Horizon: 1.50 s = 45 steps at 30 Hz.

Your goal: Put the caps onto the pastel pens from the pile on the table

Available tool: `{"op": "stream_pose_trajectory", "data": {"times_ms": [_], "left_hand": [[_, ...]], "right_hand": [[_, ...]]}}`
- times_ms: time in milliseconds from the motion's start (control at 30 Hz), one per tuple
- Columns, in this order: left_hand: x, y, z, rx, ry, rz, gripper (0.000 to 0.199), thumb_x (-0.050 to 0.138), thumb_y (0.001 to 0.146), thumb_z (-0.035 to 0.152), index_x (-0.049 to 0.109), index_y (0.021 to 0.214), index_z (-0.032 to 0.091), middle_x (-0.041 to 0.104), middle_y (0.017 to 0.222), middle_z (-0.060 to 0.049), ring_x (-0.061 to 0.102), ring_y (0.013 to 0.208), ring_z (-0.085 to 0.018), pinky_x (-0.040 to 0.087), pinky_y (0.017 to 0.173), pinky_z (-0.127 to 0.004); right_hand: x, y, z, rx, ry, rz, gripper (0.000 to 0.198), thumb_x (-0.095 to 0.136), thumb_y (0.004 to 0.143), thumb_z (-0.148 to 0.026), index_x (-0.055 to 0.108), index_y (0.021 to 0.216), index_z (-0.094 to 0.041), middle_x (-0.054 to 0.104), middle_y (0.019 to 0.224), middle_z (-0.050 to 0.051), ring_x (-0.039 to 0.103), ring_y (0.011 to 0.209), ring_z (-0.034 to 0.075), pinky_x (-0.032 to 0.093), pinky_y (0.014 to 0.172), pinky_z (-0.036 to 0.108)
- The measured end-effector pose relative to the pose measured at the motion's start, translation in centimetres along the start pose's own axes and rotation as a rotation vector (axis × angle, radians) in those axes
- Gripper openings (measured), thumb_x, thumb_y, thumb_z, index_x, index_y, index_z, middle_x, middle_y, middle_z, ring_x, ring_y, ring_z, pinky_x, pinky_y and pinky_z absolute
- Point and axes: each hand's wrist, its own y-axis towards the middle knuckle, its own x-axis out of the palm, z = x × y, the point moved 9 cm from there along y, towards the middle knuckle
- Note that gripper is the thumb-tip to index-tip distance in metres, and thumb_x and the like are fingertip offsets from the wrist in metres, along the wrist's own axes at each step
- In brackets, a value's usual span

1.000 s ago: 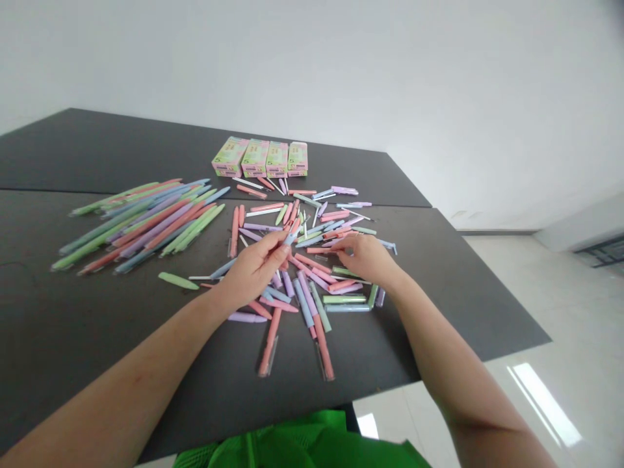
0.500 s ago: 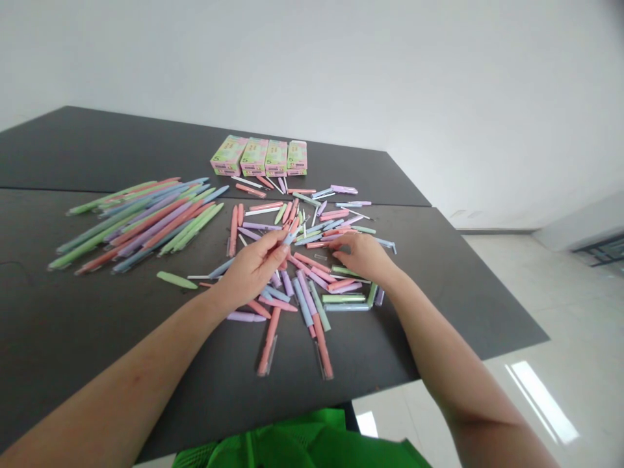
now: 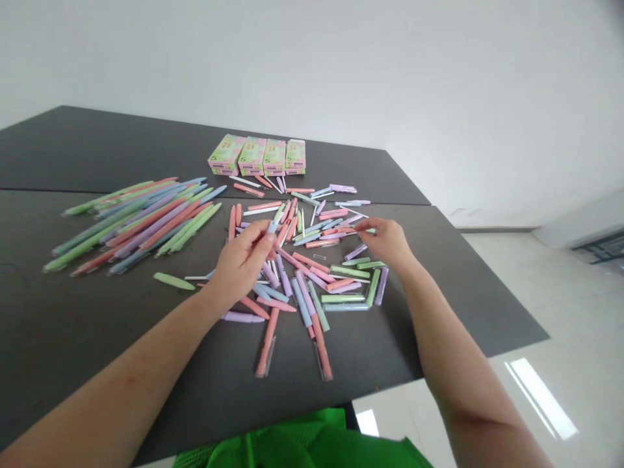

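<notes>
Now L hand pinches blue pen pc; R hand grip unclear, inside tbl edge.

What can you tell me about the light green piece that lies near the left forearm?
The light green piece is slim and smooth-looking, apparently plastic, with no clear cap visible. It lies unheld on the dark tabletop, its tapered end pointing right. The pen pile is farther from the person, the left forearm nearer. A white stick lies by its tapered end; whether they touch, I cannot tell.
</notes>
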Motion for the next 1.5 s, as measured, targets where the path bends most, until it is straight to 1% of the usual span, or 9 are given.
{"op": "stream_pose_trajectory", "data": {"times_ms": [200,333,567,700,900,1033,1133,1333,1500], "left_hand": [[-0.4,0.1,0.2,0.016,0.003,0.027,0.027,0.041,0.094,0.036,0.059,0.099,0.018,0.062,0.075,0.0,0.06,0.069,-0.015,0.048,0.071,-0.027],[-0.7,0.1,0.5,0.01,0.026,0.038,0.025,0.041,0.094,0.035,0.059,0.097,0.019,0.061,0.074,0.001,0.059,0.069,-0.014,0.048,0.072,-0.027],[-0.8,0.1,0.0,0.01,0.044,0.048,0.024,0.04,0.095,0.035,0.058,0.09,0.019,0.059,0.07,0.002,0.058,0.068,-0.013,0.046,0.069,-0.026],[-0.9,0.1,-0.1,0.005,0.049,0.051,0.023,0.041,0.095,0.035,0.058,0.091,0.02,0.06,0.071,0.002,0.058,0.067,-0.013,0.046,0.068,-0.025],[-0.9,0.1,-0.2,0.008,0.019,0.052,0.021,0.042,0.095,0.032,0.058,0.09,0.019,0.059,0.07,0.002,0.057,0.066,-0.012,0.044,0.067,-0.025],[-0.8,0.1,-0.2,0.028,0.021,0.041,0.021,0.042,0.096,0.031,0.057,0.088,0.019,0.058,0.07,0.003,0.057,0.067,-0.012,0.043,0.067,-0.025],[-0.8,0.1,-0.1,0.036,0.027,0.038,0.021,0.042,0.096,0.032,0.057,0.088,0.02,0.058,0.07,0.003,0.057,0.067,-0.012,0.042,0.067,-0.025],[-0.7,0.1,-0.1,0.022,0.018,0.036,0.02,0.042,0.095,0.032,0.058,0.09,0.02,0.058,0.069,0.003,0.056,0.066,-0.012,0.043,0.067,-0.025],[-0.7,0.2,0.0,0.026,0.008,0.028,0.02,0.043,0.095,0.032,0.058,0.09,0.019,0.058,0.07,0.003,0.056,0.065,-0.012,0.043,0.066,-0.025]], "right_hand": [[3.0,0.3,-1.9,-0.112,-0.115,-0.134,0.026,0.056,0.08,-0.018,0.076,0.097,-0.022,0.073,0.108,0.004,0.066,0.093,0.022,0.048,0.085,0.032],[4.2,0.5,-2.2,-0.145,-0.159,-0.186,0.022,0.059,0.082,-0.023,0.075,0.097,-0.023,0.071,0.114,0.004,0.065,0.097,0.023,0.048,0.088,0.035],[4.6,0.4,-2.4,-0.155,-0.254,-0.2,0.017,0.054,0.085,-0.022,0.07,0.091,-0.02,0.072,0.102,0.008,0.064,0.094,0.024,0.046,0.082,0.033],[4.0,0.3,-2.0,-0.111,-0.226,-0.185,0.018,0.053,0.085,-0.023,0.067,0.095,-0.019,0.073,0.093,0.007,0.065,0.086,0.023,0.045,0.077,0.032],[3.5,0.1,-2.2,-0.117,0.072,-0.189,0.014,0.059,0.082,-0.023,0.071,0.088,-0.018,0.074,0.088,0.005,0.066,0.079,0.019,0.047,0.075,0.031],[4.5,-0.4,-2.8,-0.121,0.502,-0.324,0.019,0.059,0.084,-0.027,0.073,0.096,-0.02,0.074,0.101,0.006,0.067,0.087,0.018,0.051,0.082,0.032],[4.8,-0.8,-3.4,-0.086,0.705,-0.409,0.023,0.062,0.084,-0.03,0.073,0.098,-0.017,0.074,0.096,0.008,0.067,0.091,0.018,0.051,0.085,0.033],[4.5,-1.2,-3.8,0.015,0.779,-0.434,0.033,0.066,0.081,-0.033,0.071,0.107,-0.012,0.074,0.092,0.008,0.067,0.082,0.016,0.052,0.076,0.031],[4.7,-1.1,-3.7,-0.012,0.847,-0.41,0.028,0.072,0.076,-0.036,0.073,0.095,-0.015,0.073,0.103,0.01,0.068,0.09,0.018,0.052,0.082,0.033]]}}
